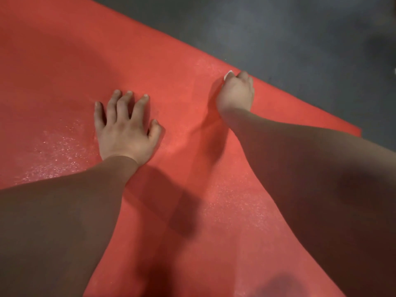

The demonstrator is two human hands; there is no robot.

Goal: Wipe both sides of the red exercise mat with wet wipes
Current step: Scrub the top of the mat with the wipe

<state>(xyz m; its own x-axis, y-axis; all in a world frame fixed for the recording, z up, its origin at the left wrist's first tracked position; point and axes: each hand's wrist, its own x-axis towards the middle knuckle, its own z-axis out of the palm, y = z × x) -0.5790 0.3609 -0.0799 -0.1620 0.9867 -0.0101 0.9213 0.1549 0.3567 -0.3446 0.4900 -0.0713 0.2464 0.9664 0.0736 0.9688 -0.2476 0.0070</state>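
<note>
Left hand (126, 129) at 9 o'clock, grip open, spread flat on red exercise mat (64, 61), right hand (235, 93) at 1 o'clock, grip curled round white wet wipe (227, 75)

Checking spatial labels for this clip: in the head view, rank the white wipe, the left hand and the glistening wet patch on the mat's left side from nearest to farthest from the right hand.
1. white wipe, gripped in the right hand itself.
2. left hand, mid-frame, pressed on the mat.
3. wet patch, farther left, beyond the left hand.
</note>
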